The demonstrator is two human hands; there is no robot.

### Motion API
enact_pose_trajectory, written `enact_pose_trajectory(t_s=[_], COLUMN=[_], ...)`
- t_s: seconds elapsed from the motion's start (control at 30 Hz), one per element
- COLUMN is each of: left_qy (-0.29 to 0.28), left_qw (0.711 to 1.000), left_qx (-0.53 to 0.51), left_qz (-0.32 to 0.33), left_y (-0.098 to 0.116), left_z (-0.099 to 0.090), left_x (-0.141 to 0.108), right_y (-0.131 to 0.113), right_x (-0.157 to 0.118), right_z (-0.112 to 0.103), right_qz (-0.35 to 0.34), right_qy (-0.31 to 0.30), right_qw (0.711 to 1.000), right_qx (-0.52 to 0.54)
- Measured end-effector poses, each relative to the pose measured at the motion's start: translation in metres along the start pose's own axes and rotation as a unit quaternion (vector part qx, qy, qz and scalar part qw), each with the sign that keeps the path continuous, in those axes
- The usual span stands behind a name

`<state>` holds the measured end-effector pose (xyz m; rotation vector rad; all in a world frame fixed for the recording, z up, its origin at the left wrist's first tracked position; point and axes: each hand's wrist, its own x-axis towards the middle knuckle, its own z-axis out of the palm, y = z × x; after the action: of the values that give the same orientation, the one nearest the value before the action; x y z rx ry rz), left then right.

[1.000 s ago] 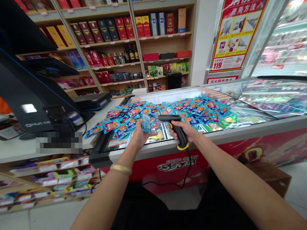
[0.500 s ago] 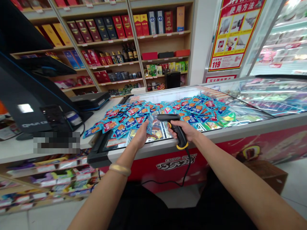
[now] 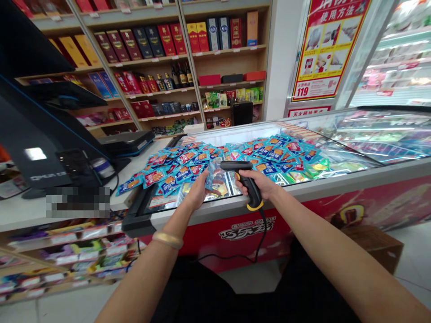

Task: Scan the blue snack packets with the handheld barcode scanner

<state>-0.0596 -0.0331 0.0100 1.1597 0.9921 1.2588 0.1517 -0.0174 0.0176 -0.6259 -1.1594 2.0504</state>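
"What's the left hand [image 3: 198, 192] got?"

"A blue packet [image 3: 210, 178], pinched in its fingers [image 3: 204, 177]. The long side stands almost upright, leaning a little."

"And the right hand [image 3: 260, 185]?"

"Its fingers [image 3: 244, 176] are wrapped firmly round a barcode scanner [image 3: 234, 165], with the nose pointing left, towards the packet."

"Are they touching?"

"Not quite, it's just beside the packet, and I can't see anything between them. The left hand is the nearer one, of course."

"What's underneath?"

"A heap of packets [image 3: 188, 168] spread over the glass lid of a freezer [image 3: 303, 200]. The scanner's cable [image 3: 264, 231] drops down the red front, and a till screen [image 3: 40, 154] stands on the counter [image 3: 27, 213] to the left."
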Motion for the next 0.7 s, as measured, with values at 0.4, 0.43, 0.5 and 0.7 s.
enact_pose_trajectory(t_s=[0.4, 0.43, 0.5, 0.7], left_qy=[0.005, -0.005, -0.039, -0.096], left_qw=[0.91, 0.893, 0.863, 0.762], left_qx=[0.347, 0.378, 0.437, 0.636], left_qz=[0.226, 0.245, 0.25, 0.076], left_y=[-0.005, -0.006, -0.01, -0.028], left_z=[0.064, 0.076, 0.098, 0.142], left_x=[0.039, 0.045, 0.056, 0.072], right_y=[-0.027, -0.031, -0.039, -0.044], right_x=[-0.029, -0.033, -0.041, -0.055], right_z=[-0.041, -0.048, -0.061, -0.09], right_qz=[-0.117, -0.132, -0.159, -0.185], right_qy=[0.087, 0.105, 0.144, 0.191], right_qw=[0.984, 0.979, 0.97, 0.954], right_qx=[0.107, 0.111, 0.114, 0.137])
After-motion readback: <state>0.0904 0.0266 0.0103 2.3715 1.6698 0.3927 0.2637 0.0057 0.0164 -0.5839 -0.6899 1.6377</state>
